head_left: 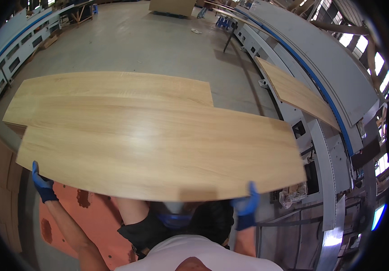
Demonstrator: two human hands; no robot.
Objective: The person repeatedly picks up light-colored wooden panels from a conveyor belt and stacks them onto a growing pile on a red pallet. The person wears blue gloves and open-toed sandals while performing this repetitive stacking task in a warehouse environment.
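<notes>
2 gloved hands grip a wood-grain board

The left hand (44,189) holds the near edge of the front board (158,158) close to its left end; the blurred right hand (247,207) is at the same edge, toward the right, its exact finger grip unclear. The front board lies across the person's lap side, overlapping a rear board (113,86) in view. At right, another board (298,92) rests along a grey machine (321,58).

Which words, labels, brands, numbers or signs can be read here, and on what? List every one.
None: no text can be read.
Front wood-grain panel: no lettering visible.
Rear wood-grain panel: no lettering visible on the part showing.
Grey machine on the right: any marks are too small to read.
</notes>
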